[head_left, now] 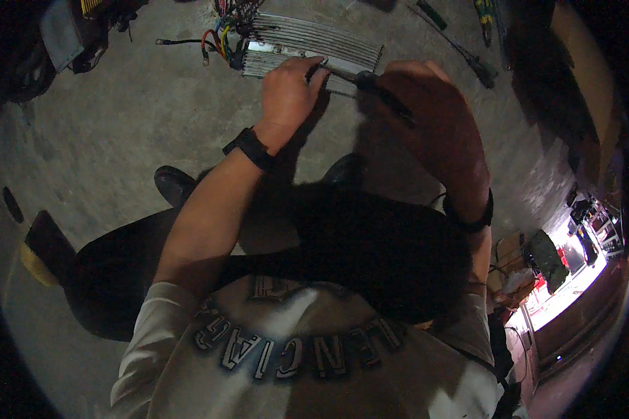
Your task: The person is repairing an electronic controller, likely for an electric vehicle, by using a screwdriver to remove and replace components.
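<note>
On the concrete floor lies a silver finned metal case (311, 35) with coloured wires (220, 42) coming out of its left end. My right hand (430, 115) is wrapped round the dark handle of a screwdriver (365, 81). Its thin shaft points left, over the front part of the case. At the shaft's far end, my left hand (290, 91) has thumb and forefinger pinched together close above the fins. What lies between those fingertips is too small to tell. The front right of the case is partly covered by my hands and their shadow.
Long thin tools (461, 52) lie at the far right, near yellow-and-green-handled pliers (483, 21). A grey box-shaped thing (66, 35) stands at the far left. Bags and boxes (524, 269) are heaped at the right. My dark shoes (175, 183) are between me and the case.
</note>
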Demonstrator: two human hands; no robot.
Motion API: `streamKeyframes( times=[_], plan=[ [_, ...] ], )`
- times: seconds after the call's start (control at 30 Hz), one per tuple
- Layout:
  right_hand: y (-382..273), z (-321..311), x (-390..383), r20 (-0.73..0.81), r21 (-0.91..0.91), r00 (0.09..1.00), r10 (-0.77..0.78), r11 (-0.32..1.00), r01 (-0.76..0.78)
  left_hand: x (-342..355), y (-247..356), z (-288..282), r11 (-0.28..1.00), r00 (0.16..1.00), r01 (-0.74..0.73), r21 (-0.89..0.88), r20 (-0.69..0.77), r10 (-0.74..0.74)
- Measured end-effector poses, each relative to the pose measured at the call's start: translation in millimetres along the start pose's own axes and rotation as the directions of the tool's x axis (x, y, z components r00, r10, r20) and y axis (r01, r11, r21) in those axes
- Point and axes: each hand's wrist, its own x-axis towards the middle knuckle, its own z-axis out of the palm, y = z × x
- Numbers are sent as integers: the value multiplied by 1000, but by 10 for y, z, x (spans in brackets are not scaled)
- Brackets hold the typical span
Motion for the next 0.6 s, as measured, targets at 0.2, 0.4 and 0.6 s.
streamKeyframes(
  times=[0.2,0.4,0.6],
  plan=[
    [22,0,-47,-26,77,999,43,996,-40,0,-1,-18,998,999,-51,38,0,52],
    [2,3,-128,-30,124,994,107,987,-102,17,21,-31,992,997,-66,108,36,63],
    [45,46,-196,-70,150,990,120,983,-108,53,96,-89,978,993,-116,172,52,108]
  ],
)
